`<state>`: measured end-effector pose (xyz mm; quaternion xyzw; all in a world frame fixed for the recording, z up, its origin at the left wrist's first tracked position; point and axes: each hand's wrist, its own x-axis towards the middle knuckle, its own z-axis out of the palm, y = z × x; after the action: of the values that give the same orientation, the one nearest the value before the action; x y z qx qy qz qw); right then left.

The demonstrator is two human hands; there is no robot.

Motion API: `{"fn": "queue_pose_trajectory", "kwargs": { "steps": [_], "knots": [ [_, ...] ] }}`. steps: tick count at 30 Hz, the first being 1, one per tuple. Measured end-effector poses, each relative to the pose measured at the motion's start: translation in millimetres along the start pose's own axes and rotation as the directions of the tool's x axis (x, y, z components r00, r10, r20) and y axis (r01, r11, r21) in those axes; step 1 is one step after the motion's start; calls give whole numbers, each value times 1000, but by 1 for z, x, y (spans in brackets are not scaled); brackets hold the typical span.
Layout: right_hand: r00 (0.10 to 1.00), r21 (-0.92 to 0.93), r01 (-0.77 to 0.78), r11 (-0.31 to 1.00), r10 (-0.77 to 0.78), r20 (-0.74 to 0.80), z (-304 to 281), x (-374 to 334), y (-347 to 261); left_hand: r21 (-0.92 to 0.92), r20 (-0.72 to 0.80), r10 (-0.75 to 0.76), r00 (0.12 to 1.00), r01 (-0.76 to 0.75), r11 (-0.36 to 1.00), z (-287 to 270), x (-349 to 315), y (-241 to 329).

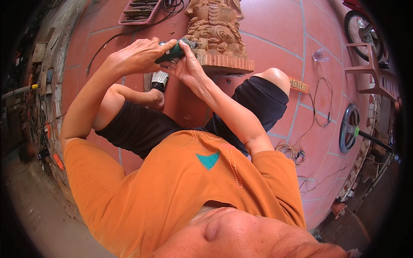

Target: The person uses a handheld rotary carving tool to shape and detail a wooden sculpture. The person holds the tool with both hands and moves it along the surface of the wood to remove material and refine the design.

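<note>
A green and black handheld rotary tool [172, 53] is gripped between both my hands, its metal tip pointing right. My left hand [140, 55] is closed over the tool's rear part. My right hand [188, 68] wraps its front end, with the thumb along the top near the tip. That tip is at the left side of a brown wooden carving [214, 36], a column with deep relief and a flat-edged base. Whether the bit touches the wood I cannot tell. The carving stands upright between and beyond my knees.
A pink basket [134, 23] of slim wooden-looking pieces lies at the far left beside a black cable [112, 38]. To the right are a power strip [298, 84], coiled cord [291, 151], a clear plastic cup [320, 55], a plastic chair [365, 69] and a round weight-like disc [349, 128].
</note>
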<state>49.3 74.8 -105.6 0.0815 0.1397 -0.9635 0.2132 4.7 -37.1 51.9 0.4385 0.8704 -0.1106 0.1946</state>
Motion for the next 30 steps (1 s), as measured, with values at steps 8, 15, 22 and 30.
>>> {"fn": "queue_pose_trajectory", "kwargs": {
  "steps": [8, 15, 22, 30],
  "knots": [
    [1000, 20, -12, 1000, 12, -19, 1, -3, 1, 12, -6, 9, 1000, -9, 1000, 2, -2, 1],
    [999, 33, -26, 999, 27, -33, 0, -4, 4, 4, -2, 12, 1000, -12, 1000, 0, -4, 4],
    [999, 32, -48, 998, 48, 0, -4, -7, 5, 4, 3, 16, 1000, -16, 1000, 1, -6, 4],
    [997, 48, -40, 998, 44, -65, 3, -11, 7, 0, 40, -14, 999, 14, 1000, 1, -7, 6]
  ]
}}
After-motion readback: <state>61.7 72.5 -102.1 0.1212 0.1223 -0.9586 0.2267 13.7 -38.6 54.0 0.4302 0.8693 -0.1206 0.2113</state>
